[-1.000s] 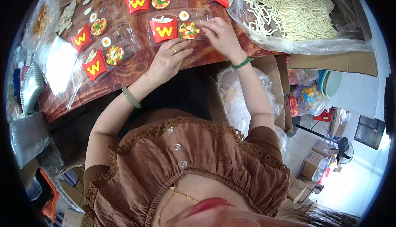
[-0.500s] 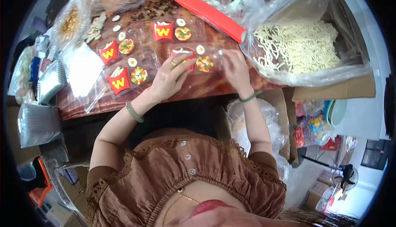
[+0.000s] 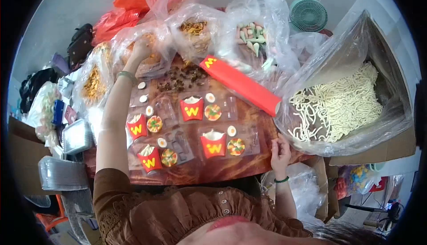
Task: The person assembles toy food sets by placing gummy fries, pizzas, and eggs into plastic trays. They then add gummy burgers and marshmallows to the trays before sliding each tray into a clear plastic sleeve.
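Note:
My left hand (image 3: 139, 49) is stretched far across the table into a clear plastic bag of brownish sweets (image 3: 149, 60); the plastic hides its fingers. My right hand (image 3: 280, 149) rests at the table's near right edge with loosely curled fingers and nothing visible in it. It lies beside a clear tray (image 3: 249, 140) and the big bag of white noodle-shaped sweets (image 3: 342, 102). Several clear trays lie on the wooden table (image 3: 213, 167). Each holds a red fries box with a yellow W (image 3: 213, 145), a pizza sweet (image 3: 235, 146) and an egg sweet (image 3: 231, 130).
A long red carton (image 3: 242, 85) lies slantwise behind the trays. More bags of sweets (image 3: 251, 36) crowd the far edge, with a small green fan (image 3: 308, 14) behind. A stack of empty clear trays (image 3: 75, 136) sits at the left, and dark loose sweets (image 3: 178, 81) lie mid-table.
My left hand left the near tray and reached far forward into the bag at the back left. My right hand drew back to the table's edge. The view tilted up.

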### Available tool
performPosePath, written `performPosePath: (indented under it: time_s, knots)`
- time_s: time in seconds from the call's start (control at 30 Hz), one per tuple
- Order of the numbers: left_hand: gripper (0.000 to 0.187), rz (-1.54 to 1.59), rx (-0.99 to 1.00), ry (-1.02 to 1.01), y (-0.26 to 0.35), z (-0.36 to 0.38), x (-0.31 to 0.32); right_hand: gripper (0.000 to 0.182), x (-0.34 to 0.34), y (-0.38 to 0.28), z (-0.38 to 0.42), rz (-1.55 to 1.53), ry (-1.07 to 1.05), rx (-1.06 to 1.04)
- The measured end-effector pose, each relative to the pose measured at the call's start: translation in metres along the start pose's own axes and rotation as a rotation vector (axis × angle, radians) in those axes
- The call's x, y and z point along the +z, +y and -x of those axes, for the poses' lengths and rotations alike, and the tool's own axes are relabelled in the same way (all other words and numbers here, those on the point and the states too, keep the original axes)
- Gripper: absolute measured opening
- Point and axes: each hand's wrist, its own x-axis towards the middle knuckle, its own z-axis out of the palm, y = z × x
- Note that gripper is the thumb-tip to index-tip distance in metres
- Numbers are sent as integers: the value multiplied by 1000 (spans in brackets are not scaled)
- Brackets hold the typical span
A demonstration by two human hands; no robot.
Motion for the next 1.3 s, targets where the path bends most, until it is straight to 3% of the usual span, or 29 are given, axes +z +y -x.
performPosePath:
  time_s: [0.03,0.1,0.13,0.17,0.23,0.3,0.37,0.43,0.6,0.83,0.9,0.93,1.03,1.07,1.13,1.17,1.27,1.3]
  knots:
    - [28,-256,-93,-286,56,-16,-45,30,2,4,-2,-5,23,-35]
    - [26,-186,-411,-412,8,-19,-17,29,1,3,3,-57,4,15]
    - [21,78,-404,-189,-3,-9,-16,29,1,1,4,-48,-40,25]
    - [21,73,-438,-207,-7,11,-12,29,2,0,5,-91,-10,16]
    - [17,146,-435,183,35,14,-47,30,3,-4,5,-99,4,23]
    - [14,294,-412,134,34,29,-52,30,3,-3,5,-95,-9,49]
    - [16,129,-343,-145,65,33,-71,30,3,-5,3,-75,-12,81]
    - [18,120,-330,-145,67,39,-64,30,2,-7,3,-60,-53,88]
    - [25,-95,-144,-395,74,31,-62,30,-1,9,7,-32,-76,47]
    - [24,-57,-261,-361,54,36,-66,19,4,5,6,18,-51,51]
    - [26,277,-532,-138,35,37,-65,17,3,4,5,22,-40,27]
    - [28,416,-782,-87,27,33,-65,17,2,4,5,41,-54,6]
    - [28,148,-665,51,-3,13,-50,16,3,3,4,63,-82,-37]
    - [29,-58,-718,-21,2,5,-44,15,3,3,2,69,-87,-60]
    - [32,-335,-490,-462,-17,-11,-17,14,5,-3,0,75,-91,-62]
    - [40,-382,-572,-517,-24,-19,1,14,5,-5,2,90,-85,-50]
    - [53,-101,-444,-431,-33,-30,37,15,0,3,4,126,-140,-38]
    - [62,-213,-530,-306,-69,-22,95,15,0,3,3,127,-135,-44]
